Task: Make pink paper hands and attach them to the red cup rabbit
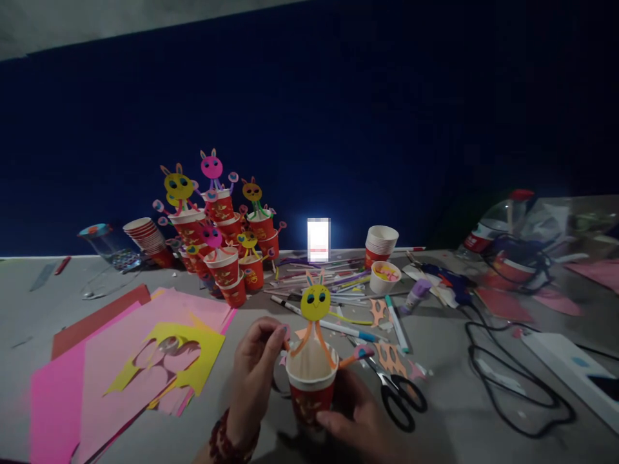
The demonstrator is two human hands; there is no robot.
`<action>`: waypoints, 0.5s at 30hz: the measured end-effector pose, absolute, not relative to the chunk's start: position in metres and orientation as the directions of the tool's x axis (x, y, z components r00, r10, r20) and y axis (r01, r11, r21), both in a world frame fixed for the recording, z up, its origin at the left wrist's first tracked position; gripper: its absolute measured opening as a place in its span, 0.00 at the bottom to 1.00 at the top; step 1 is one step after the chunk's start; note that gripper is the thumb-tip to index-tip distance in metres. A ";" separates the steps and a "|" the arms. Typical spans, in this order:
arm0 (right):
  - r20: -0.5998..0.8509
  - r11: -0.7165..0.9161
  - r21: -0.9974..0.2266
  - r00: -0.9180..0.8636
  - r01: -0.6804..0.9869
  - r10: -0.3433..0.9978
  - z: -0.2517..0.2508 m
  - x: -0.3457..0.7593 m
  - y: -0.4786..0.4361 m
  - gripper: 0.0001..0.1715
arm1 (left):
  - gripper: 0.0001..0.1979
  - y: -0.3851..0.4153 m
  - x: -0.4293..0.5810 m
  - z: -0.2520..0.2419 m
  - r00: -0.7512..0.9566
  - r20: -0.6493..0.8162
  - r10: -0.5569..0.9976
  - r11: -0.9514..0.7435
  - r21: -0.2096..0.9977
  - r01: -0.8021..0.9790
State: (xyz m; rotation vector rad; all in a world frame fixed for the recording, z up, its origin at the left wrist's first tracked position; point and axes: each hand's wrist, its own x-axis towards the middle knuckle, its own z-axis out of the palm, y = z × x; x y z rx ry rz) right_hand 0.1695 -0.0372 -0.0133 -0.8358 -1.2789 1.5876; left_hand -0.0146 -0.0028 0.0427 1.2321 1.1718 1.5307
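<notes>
A red paper cup (309, 399) with a white rim stands upright before me. Out of it rises a bunny figure with a round yellow paper face (316, 303), pointed ears and orange pipe-cleaner arms (333, 356). My right hand (355, 412) is wrapped round the cup's right side, thumb on its front. My left hand (256, 361) pinches the pink paper paw (286, 333) at the end of the figure's left-side arm. The other paw (362, 352), pink and blue, sticks out freely over the right side. Black-handled scissors (402, 403) lie right of the cup.
Finished-looking bunny cups (222, 264) stand stacked at the back left. Pink paper sheets (130, 367) and a cut yellow sheet (203, 361) lie left. Pipe cleaners (329, 277), a glue stick (416, 295) and markers (396, 325) lie beyond the cup. A black cable (476, 380) loops at right.
</notes>
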 end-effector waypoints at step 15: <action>-0.003 -0.082 -0.966 -0.306 -0.244 0.952 -0.014 0.167 -0.041 0.33 | 0.09 -0.002 -0.017 0.041 -0.166 0.254 0.953 -0.262 0.965 -0.026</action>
